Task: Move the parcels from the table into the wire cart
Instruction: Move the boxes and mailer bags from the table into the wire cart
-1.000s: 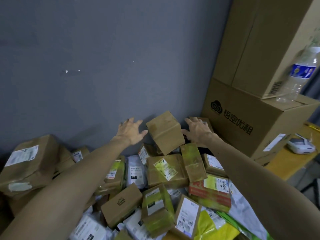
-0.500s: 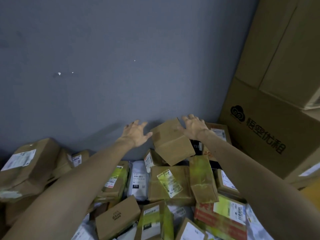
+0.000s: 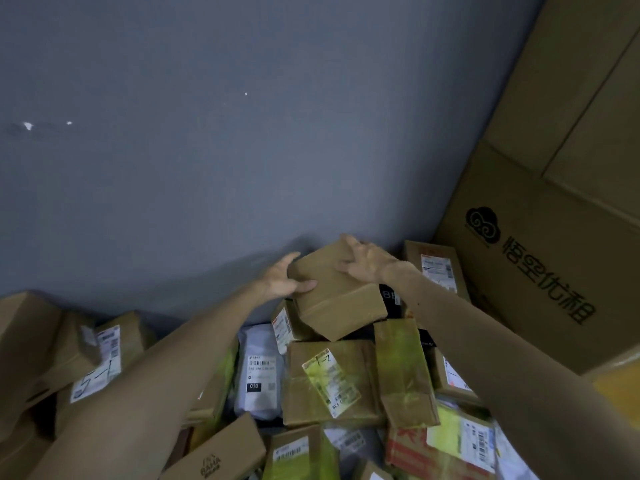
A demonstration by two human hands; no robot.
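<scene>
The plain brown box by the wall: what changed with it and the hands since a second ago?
Both hands, open beside it before, closed in: the left hand grips the plain brown box at its left edge, the right hand its far top. The box still leans on the parcel pile, unchanged.

— What sits behind the grip?
— On my feed, a grey wall fills everything beyond it. I see small white chips in the paint, far up and to the left.
— And to the right of the grip?
— I see a big carton by that wall, with a black cloud logo on its face. A second carton is stacked on top.
</scene>
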